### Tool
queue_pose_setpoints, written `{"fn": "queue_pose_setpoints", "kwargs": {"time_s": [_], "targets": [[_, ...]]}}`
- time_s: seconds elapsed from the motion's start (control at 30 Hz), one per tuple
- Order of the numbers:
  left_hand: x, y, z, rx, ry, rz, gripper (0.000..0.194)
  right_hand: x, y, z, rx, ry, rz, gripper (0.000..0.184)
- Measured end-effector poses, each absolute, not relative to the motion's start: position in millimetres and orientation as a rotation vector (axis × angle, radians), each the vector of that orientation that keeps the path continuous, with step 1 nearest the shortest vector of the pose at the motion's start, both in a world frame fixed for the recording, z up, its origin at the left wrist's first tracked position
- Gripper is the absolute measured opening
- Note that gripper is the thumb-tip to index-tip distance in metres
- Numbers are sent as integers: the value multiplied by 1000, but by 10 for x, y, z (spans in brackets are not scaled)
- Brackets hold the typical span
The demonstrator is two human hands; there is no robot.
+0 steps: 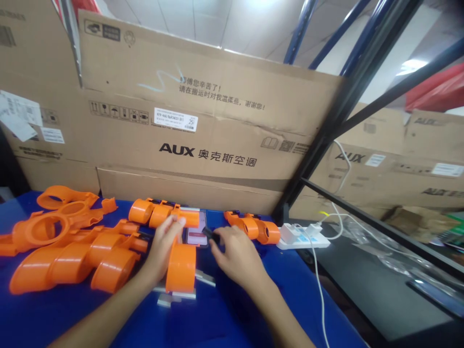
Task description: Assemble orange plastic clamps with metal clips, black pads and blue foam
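My left hand (165, 249) is closed on an orange plastic part (182, 268), whose wide ring hangs down toward me. In my right hand (237, 253), thumb and fingers pinch a small black piece (210, 235), held apart from the orange part and to its right. Behind the hands lies a phone (197, 237) with a lit screen, partly hidden by the orange part. Several flat metal strips (177, 294) lie on the blue table under the held part.
Several orange parts (74, 261) crowd the left of the blue table (213, 319). Similar parts with black pieces stand at the back (141, 211) and near a white power strip (304, 239) with cables. Cardboard boxes (203, 188) wall the back; a dark metal frame (311, 150) rises at right.
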State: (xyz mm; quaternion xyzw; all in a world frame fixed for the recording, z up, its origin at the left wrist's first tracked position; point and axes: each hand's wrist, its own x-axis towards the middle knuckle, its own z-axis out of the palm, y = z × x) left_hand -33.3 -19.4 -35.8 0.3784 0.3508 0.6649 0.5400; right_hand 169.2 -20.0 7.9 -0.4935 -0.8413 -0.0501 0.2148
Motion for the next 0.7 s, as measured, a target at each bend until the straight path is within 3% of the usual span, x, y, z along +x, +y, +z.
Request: {"fn": "queue_pose_setpoints", "kwargs": {"time_s": [0.1,0.4,0.7], "targets": [[-259,-240,-365,992,873,1614,33,1754,-204,199,-1243,-2129,-78,21],[-199,-306,-384,1306,889,1404,34,1577,-299,222,-1022,-2141,-41,22],[-144,-213,-535,1096,850,1305,39,1669,-259,227,-920,-2279,77,45]]}}
